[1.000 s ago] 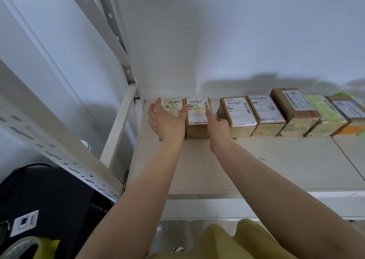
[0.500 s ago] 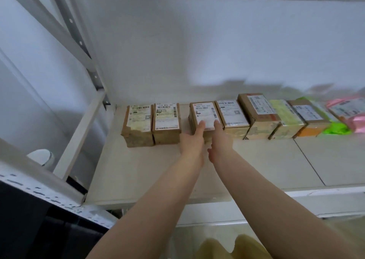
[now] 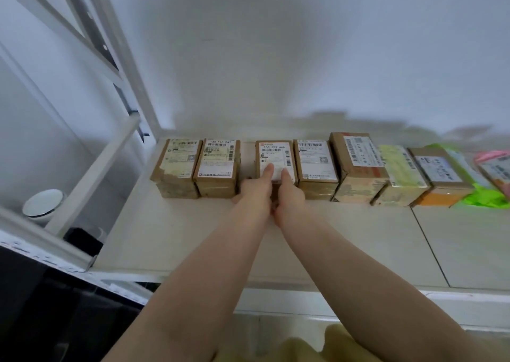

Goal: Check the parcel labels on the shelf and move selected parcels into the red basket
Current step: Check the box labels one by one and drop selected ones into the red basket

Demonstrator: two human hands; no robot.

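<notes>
A row of brown cardboard parcels with white labels stands at the back of the white shelf [image 3: 193, 237]. Both my hands are on the third parcel [image 3: 273, 151] from the left. My left hand [image 3: 255, 191] grips its left front corner, one digit lying on the label. My right hand [image 3: 291, 196] holds the right front edge, also with one digit on the label. To the left stand two parcels [image 3: 176, 162] [image 3: 219, 160], with a gap between them and the held one. A fourth parcel [image 3: 314, 157] touches it on the right. No red basket is in view.
Further right stand a taller box [image 3: 358, 154], a yellow-labelled parcel [image 3: 397, 168], an orange-fronted box [image 3: 438, 168], a green bag [image 3: 483, 196] and a pink one [image 3: 494, 168]. White rack uprights [image 3: 124, 66] rise at left. A white round object [image 3: 44, 204] and dark bags [image 3: 55, 306] lie below.
My hands left the two leftmost parcels and moved right to the third one. They now grasp its front, and the view has shifted right.
</notes>
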